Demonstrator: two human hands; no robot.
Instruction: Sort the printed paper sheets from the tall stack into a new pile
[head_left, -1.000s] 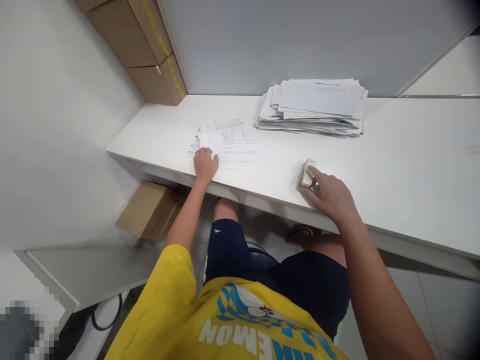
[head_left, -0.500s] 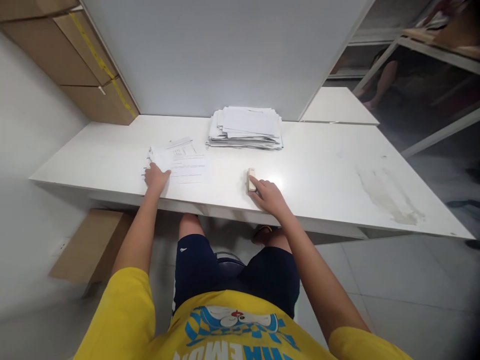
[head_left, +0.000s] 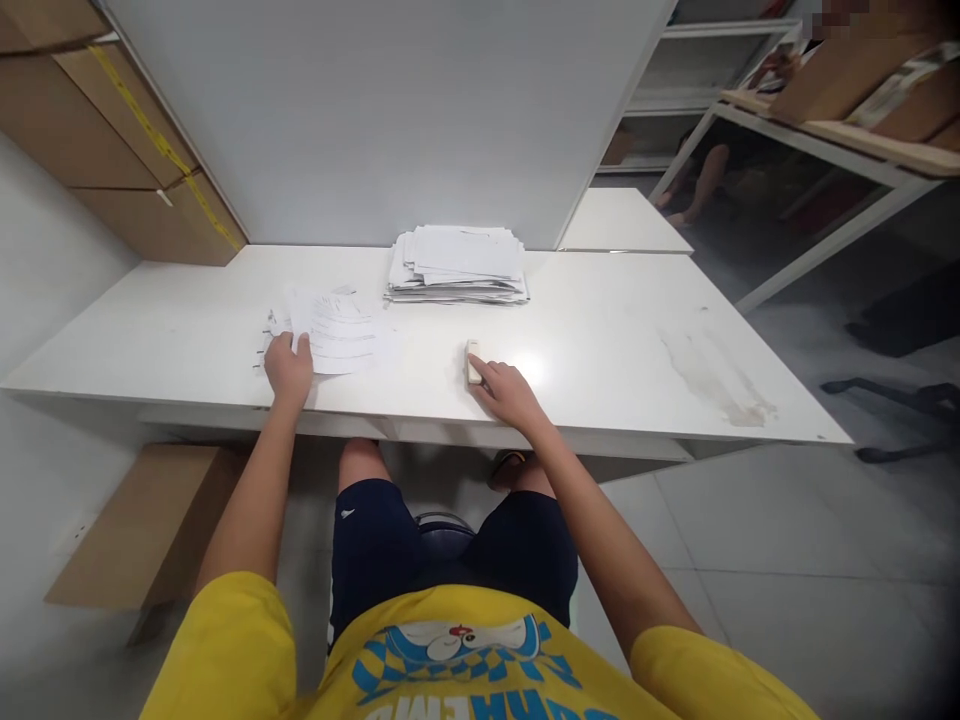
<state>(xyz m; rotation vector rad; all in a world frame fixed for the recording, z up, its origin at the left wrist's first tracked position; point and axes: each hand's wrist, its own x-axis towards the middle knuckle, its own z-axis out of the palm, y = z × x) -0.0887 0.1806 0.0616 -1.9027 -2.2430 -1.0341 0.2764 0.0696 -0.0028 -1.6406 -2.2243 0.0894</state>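
My left hand [head_left: 289, 368] pinches the left edge of printed sheets of paper [head_left: 341, 335] between thumb and fingers. That edge is bent upward off the table, and more sheets show underneath at its left. My right hand [head_left: 510, 393] rests around a small cream block that looks like a stapler [head_left: 472, 362], standing on the table to the right of the sheets. Thumb and index finger are on its near end; the other fingers are curled. A thick, uneven stack of paper [head_left: 459, 265] lies behind, between the two hands.
The white table [head_left: 592, 340] has a grey smear [head_left: 720, 375] on its right side. A grey panel [head_left: 390, 120] rises at the back. Cardboard boxes [head_left: 157, 215] stand back left, another box [head_left: 142, 520] below. At right, a person's leg [head_left: 709, 185] shows under another table.
My left hand has closed on the sheets and lifted their left edge, curving the paper. The right hand stays on the stapler. The whole view has shifted, with more showing at the right.
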